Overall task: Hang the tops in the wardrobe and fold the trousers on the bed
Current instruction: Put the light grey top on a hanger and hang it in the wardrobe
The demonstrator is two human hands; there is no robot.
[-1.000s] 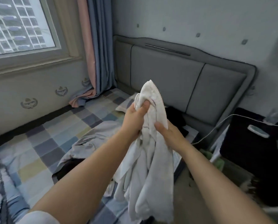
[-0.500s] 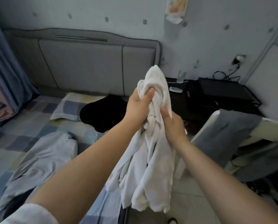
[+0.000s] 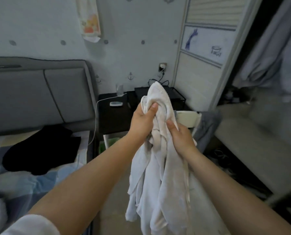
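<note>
Left hand [image 3: 143,122] clenched round the bunched top of a white fabric zip-edged garment [image 3: 160,167], right hand [image 3: 181,139] gripping it just below, garment hung between both forearms, above the floor beside the checked-sheet bed [image 3: 39,177], black clothing [image 3: 41,150] lay on the bed

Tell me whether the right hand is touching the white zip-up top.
Touching. The head view shows the right hand gripping the white top just below its zipper edge, thumb pressed into the cloth, while the left hand bunches it higher up.
</note>
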